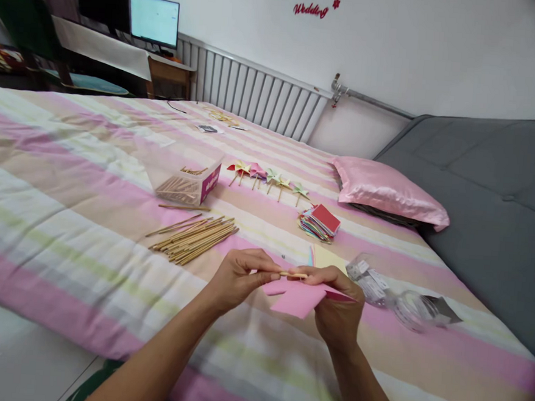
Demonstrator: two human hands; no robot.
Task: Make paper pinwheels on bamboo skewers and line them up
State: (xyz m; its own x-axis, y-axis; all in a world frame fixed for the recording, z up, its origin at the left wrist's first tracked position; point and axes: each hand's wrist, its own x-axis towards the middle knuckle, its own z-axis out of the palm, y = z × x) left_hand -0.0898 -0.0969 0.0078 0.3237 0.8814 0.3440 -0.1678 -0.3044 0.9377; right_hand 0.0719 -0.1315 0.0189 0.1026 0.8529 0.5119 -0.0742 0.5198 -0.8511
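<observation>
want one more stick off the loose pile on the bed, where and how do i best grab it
Take an outer stick from the loose pile of wooden sticks at its near-left end, where tips fan apart. Pinch from above, across its width; it lies flat on the striped bedspread.

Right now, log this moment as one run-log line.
left hand: pinches wooden stick | right hand: holds pink paper | beside: stick pile
</observation>
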